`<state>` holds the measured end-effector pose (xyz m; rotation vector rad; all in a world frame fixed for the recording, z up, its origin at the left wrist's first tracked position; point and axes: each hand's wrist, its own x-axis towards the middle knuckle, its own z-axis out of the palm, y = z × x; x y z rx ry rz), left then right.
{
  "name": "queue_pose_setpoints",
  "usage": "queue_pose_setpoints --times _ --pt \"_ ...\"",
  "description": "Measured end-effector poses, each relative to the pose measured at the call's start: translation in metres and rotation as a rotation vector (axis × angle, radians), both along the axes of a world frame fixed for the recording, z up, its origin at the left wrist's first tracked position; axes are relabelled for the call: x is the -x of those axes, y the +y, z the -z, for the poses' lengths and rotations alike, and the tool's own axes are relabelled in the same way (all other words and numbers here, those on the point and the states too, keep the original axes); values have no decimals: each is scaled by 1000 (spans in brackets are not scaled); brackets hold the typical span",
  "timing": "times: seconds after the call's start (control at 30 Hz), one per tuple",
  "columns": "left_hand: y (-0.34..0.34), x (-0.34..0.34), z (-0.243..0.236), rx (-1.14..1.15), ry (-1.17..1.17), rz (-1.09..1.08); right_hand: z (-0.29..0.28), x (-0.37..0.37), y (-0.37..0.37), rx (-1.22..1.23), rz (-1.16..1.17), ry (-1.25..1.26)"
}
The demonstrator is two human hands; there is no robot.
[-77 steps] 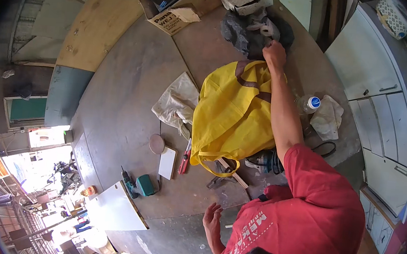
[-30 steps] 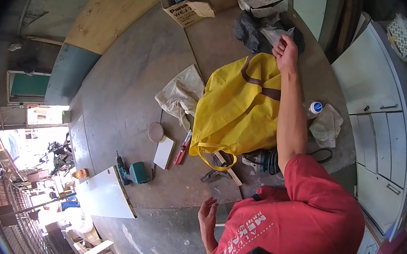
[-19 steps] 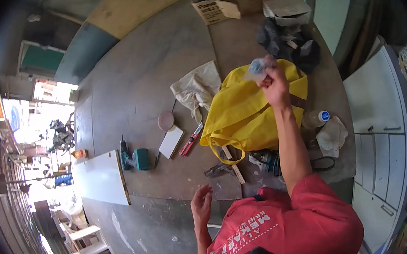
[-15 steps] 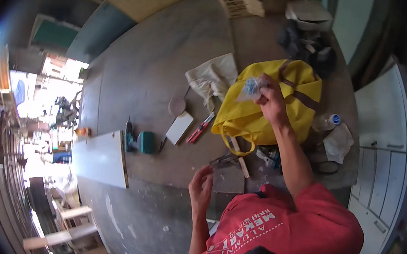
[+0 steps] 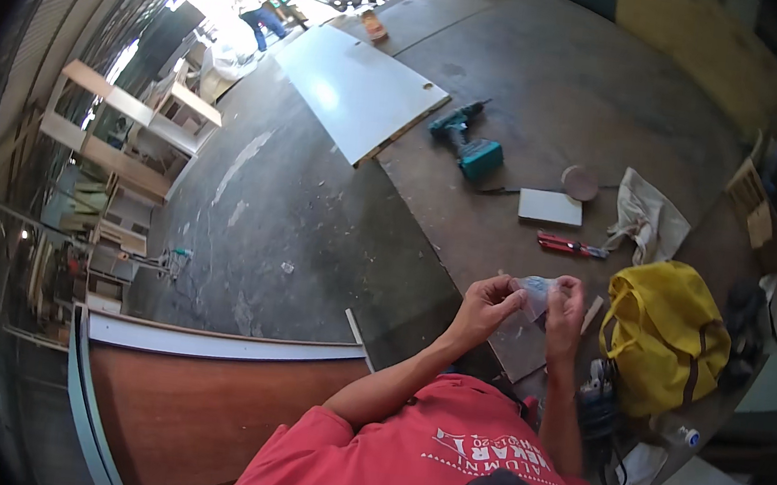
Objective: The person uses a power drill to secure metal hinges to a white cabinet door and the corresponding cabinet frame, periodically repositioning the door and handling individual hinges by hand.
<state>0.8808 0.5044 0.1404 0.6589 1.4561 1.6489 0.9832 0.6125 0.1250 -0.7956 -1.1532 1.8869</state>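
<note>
A small clear plastic bag (image 5: 533,296) with small bluish pieces inside is stretched between my two hands, above the edge of the brown work table. My left hand (image 5: 488,308) pinches it on one side, fingers closed. On the other side my right hand (image 5: 566,310) grips it with curled fingers. What the pieces are is too small to make out. Just beyond my hands lies a red utility knife (image 5: 570,246). A yellow fabric bag (image 5: 660,318) with brown straps sits to the right of my right hand.
A teal cordless drill (image 5: 467,141), a white rectangular block (image 5: 550,207), a round disc (image 5: 580,181) and an off-white cloth bag (image 5: 647,218) lie farther back. A white panel (image 5: 353,87) rests at the far left. A brown cabinet panel (image 5: 220,405) stands lower left, a plastic bottle (image 5: 676,431) lower right.
My right hand has come back from over the yellow bag with the plastic bag. My left hand has joined it and now grips the plastic bag too. The view has swung left.
</note>
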Motion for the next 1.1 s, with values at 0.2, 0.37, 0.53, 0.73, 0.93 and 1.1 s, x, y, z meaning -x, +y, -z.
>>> queue_pose_setpoints --times 0.2,0.37,0.53,0.73,0.93,1.1 --pt "-40 66 9 -22 -220 -218 -37 40 -33 -855 -308 -560" --pt "-85 144 21 -57 -119 -282 -39 136 -83 -1239 -344 -590" --pt "-145 237 30 -36 -174 -381 -29 242 -140 -1368 -366 -437" --pt "-230 308 30 -128 -204 -576 -18 345 -203 -1254 -513 -317" --pt "-287 355 42 -223 -349 -723 -22 427 -247 -980 -807 -372" --pt "-326 408 56 -281 -519 -857 -9 505 -269 -745 -1088 -322"
